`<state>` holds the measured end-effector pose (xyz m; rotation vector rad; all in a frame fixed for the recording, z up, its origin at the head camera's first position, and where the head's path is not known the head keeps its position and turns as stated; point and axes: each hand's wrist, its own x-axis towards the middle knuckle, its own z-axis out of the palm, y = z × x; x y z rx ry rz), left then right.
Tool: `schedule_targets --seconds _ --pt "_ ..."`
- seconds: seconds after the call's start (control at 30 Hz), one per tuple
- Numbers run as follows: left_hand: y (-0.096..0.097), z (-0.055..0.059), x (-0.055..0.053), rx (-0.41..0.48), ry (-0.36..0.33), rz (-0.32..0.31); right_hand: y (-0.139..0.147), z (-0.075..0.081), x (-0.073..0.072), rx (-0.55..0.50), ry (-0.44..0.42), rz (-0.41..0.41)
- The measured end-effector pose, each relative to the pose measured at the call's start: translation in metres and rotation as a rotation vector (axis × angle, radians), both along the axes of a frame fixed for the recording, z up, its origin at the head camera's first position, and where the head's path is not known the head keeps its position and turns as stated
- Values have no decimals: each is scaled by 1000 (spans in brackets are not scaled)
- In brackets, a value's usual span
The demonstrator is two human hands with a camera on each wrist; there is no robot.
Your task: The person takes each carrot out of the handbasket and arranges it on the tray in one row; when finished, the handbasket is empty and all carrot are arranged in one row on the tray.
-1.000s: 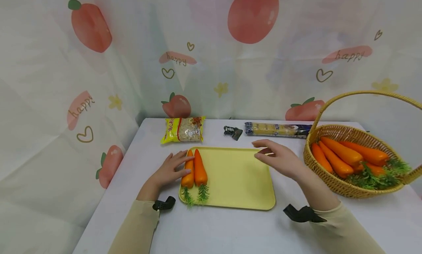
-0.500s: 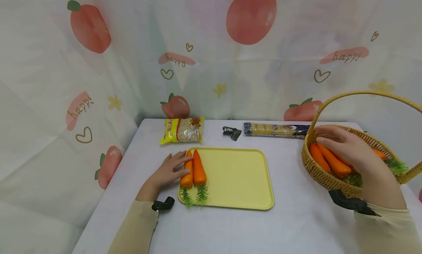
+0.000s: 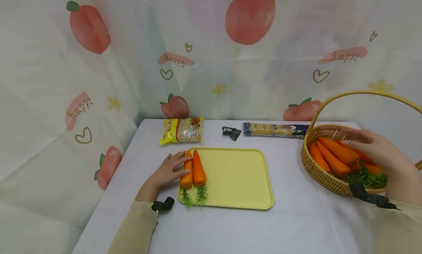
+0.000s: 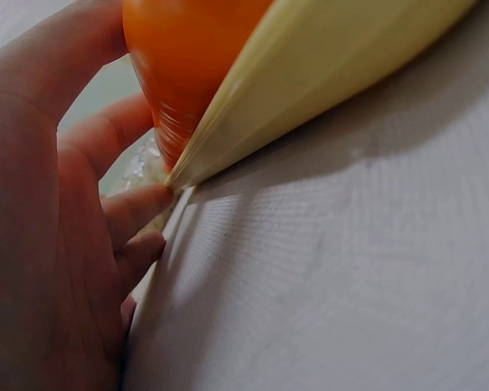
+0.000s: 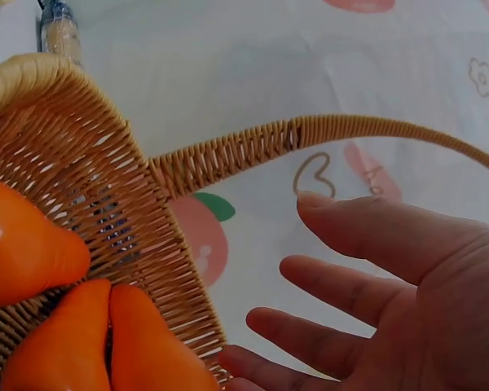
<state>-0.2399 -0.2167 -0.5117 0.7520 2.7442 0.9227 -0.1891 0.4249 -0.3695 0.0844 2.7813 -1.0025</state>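
Two orange carrots with green tops lie side by side at the left end of a yellow tray (image 3: 239, 179). My left hand (image 3: 169, 170) rests at the tray's left edge, its loosely spread fingers touching the outer carrot (image 3: 186, 180). The other carrot (image 3: 199, 173) lies just right of it. In the left wrist view, fingertips meet the carrot (image 4: 191, 61) and the tray's rim. My right hand (image 3: 377, 149) hovers over a wicker basket (image 3: 310, 171) holding several carrots (image 3: 339, 151). The right wrist view shows that hand's fingers (image 5: 334, 285) extended with nothing between them.
Along the back of the table lie a yellow bag of dry food (image 3: 182, 130), a small black packet (image 3: 231, 132) and a long pack of noodles (image 3: 275, 130). The basket's tall handle (image 3: 362, 92) arches up on the right. A printed curtain (image 3: 204, 63) encloses the table.
My right hand has moved right from over the tray to the basket, then further across it. The left hand stays on the carrot at the tray's left edge.
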Motion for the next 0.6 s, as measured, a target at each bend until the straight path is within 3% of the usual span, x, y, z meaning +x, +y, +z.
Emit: schedule_targets --seconds 0.2,0.43,0.6 --pt "0 1 0 -9 -2 1 16 -16 -6 18 -38 62" --pt "1 0 0 8 10 -3 27 -41 -9 -373 -118 84" --pt "1 -1 0 -13 13 2 27 -47 -10 -286 -94 91"
